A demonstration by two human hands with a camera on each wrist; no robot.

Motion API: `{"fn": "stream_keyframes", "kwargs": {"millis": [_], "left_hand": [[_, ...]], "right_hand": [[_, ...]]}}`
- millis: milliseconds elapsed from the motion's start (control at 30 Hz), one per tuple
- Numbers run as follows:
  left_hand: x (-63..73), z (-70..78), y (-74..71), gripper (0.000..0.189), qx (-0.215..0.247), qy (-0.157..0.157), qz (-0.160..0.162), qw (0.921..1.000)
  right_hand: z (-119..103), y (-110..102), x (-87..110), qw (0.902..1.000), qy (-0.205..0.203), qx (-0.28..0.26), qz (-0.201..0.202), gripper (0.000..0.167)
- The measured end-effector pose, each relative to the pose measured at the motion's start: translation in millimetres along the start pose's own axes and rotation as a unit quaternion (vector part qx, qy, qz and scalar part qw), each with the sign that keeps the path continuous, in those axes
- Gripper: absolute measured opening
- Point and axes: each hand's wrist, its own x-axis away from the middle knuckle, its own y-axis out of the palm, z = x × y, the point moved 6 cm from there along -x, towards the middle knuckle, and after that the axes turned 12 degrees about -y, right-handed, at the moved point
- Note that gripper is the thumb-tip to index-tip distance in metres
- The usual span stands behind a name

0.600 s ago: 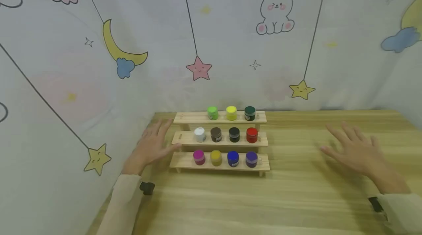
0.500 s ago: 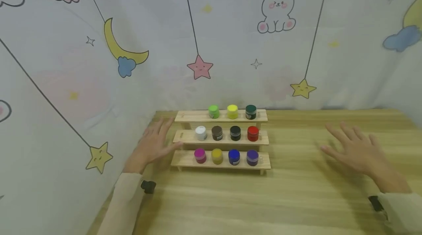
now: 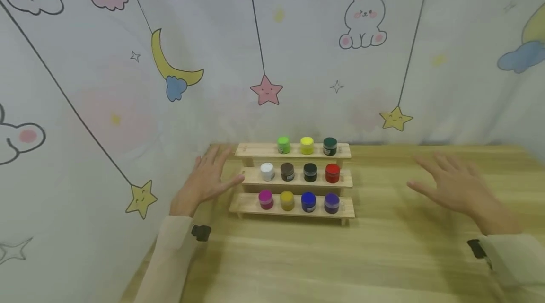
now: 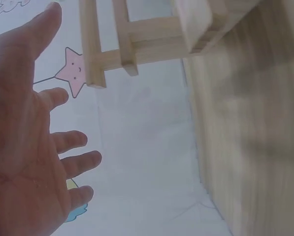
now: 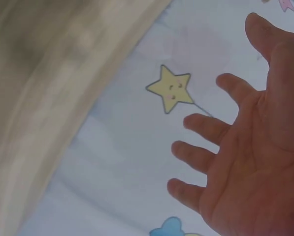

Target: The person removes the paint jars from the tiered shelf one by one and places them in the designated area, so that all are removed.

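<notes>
A three-tier wooden stand [image 3: 251, 178] sits on the table and bears small lidded paint jars. Light green [image 3: 283, 145], yellow [image 3: 307, 145] and dark green jars [image 3: 329, 146] line its top tier. White [image 3: 267, 171], brown, black and red jars [image 3: 332, 173] fill the middle one. Magenta [image 3: 266, 200], ochre, blue and purple jars [image 3: 331, 203] occupy the bottom. My left hand [image 3: 203, 184] hovers just off the stand's left end, fingers spread, holding nothing. Well to the right of the stand, my right hand [image 3: 455, 190] hovers over the table with spread fingers and a bare palm.
The wooden tabletop [image 3: 289, 265] extends in front of the stand and to its right. Close behind it hangs a white cloth [image 3: 323, 109] printed with stars and rabbits, which also runs along the left side.
The head view has turned slightly left, so the stand appears farther right. My right hand has come a little closer to the stand. The jars keep their places.
</notes>
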Motion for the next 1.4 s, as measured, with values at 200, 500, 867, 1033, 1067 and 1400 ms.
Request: {"fn": "stream_keyframes", "kwargs": {"millis": [200, 500, 867, 1033, 1067, 1400], "left_hand": [[-7.0, 13.5, -0.1, 0.086, -0.006, 0.034, 0.017, 0.9993], [-21.2, 38.1, -4.7, 0.082, 0.009, 0.043, 0.033, 0.9985], [-29.8, 46.0, -1.5, 0.07, 0.116, 0.046, 0.004, 0.9921], [-28.3, 44.3, 0.4, 0.069, 0.137, 0.035, -0.02, 0.9898], [-28.0, 43.8, 0.7, 0.069, 0.144, 0.034, -0.025, 0.9887], [-29.6, 28.3, 6.1, 0.066, 0.194, 0.041, -0.04, 0.9794]], "right_hand": [[-17, -11, -19.2, 0.9993, -0.03, 0.001, 0.023, 0.082], [-62, -19, -54.1, 0.9939, -0.085, -0.039, 0.058, 0.057], [-88, -13, -90.0, 0.9817, -0.091, -0.135, 0.098, 0.054], [-96, -14, -101.8, 0.9752, -0.093, -0.161, 0.12, 0.053], [-98, -15, -103.5, 0.9737, -0.093, -0.167, 0.124, 0.053], [-113, -15, -121.4, 0.9601, -0.098, -0.218, 0.144, 0.056]]}}
